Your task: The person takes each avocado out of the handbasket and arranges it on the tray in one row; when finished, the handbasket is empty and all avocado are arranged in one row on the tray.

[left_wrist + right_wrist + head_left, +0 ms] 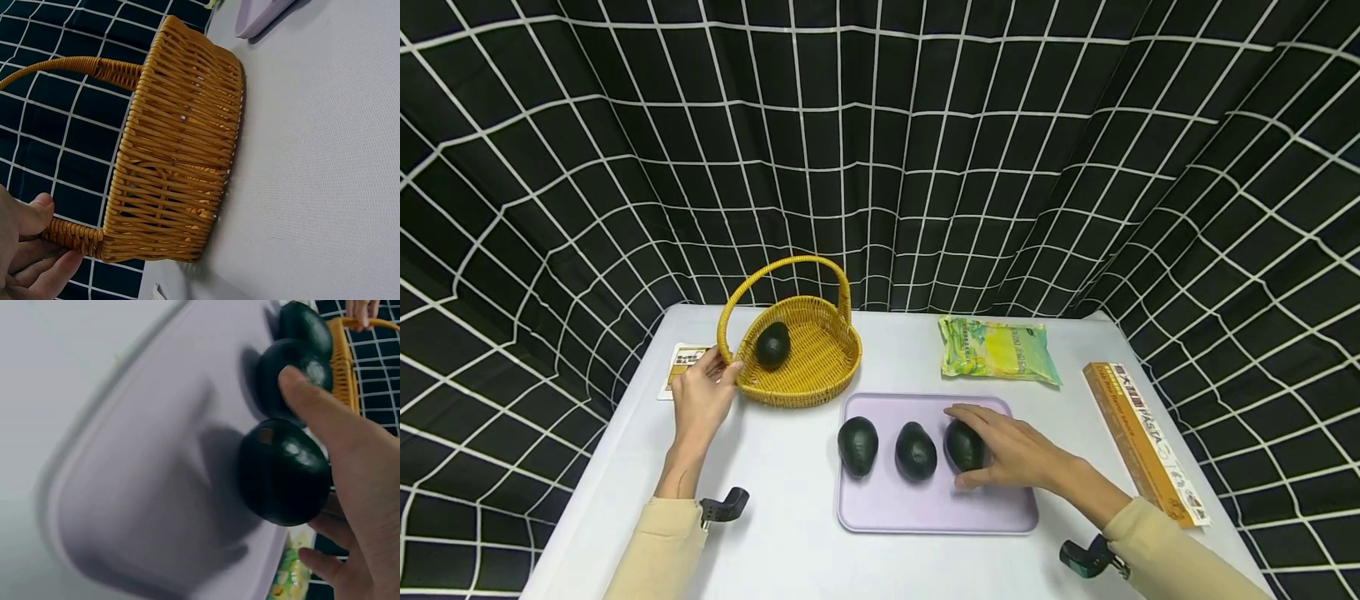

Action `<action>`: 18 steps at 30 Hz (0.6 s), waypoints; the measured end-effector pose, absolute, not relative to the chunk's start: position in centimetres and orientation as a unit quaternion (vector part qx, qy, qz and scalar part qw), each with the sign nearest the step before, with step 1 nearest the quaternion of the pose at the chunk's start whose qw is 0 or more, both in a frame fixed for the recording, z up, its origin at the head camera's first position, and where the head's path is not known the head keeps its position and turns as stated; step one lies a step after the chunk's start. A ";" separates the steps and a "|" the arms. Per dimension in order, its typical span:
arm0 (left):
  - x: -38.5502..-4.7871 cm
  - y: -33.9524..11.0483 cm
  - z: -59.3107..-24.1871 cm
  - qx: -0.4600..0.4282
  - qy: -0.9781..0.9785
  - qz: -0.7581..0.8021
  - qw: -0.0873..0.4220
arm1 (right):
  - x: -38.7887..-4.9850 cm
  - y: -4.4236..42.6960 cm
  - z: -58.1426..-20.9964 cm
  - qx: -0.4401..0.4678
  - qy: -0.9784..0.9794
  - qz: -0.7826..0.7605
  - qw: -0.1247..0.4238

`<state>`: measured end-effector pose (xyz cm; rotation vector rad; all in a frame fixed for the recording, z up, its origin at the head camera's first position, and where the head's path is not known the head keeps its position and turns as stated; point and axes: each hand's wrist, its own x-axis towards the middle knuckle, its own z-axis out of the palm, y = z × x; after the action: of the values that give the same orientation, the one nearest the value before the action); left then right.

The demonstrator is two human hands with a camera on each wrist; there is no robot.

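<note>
My left hand [703, 396] grips the base of the handle of a yellow wicker basket [801, 396]; in the left wrist view the thumb and fingers [59, 275] close round it. One dark green avocado [772, 345] lies inside the basket on its left. On a lilac tray [940, 521] are a left avocado [857, 447], a middle avocado [916, 452] and a right avocado [962, 447]. Over the right one spreads my right hand [1018, 450], fingers on its far side and thumb toward the near side. The right wrist view shows the thumb [312, 403] apart from that avocado.
A green and yellow packet [1000, 350] lies behind the tray. Along the table's right side is a long pasta box [1146, 446]. A small printed card [681, 367] lies partly behind my left hand. Black cloth with a white grid [880, 150] surrounds the white table.
</note>
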<state>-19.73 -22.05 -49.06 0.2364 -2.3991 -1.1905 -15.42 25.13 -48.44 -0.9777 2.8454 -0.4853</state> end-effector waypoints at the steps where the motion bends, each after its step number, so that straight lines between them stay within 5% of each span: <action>1: -19.7 -22.1 -49.1 0.085 -0.869 -0.432 0.225 | -15.5 25.0 -48.3 -0.314 0.933 -0.166 0.051; 18: -19.7 -22.1 -49.0 0.083 -0.873 -0.426 0.224 | -21.4 16.5 -42.3 -0.305 0.918 -0.233 0.099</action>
<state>-19.73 -22.07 -48.95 0.2285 -2.4091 -1.1751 -21.38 16.50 -42.30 -0.9008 2.7160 -0.6889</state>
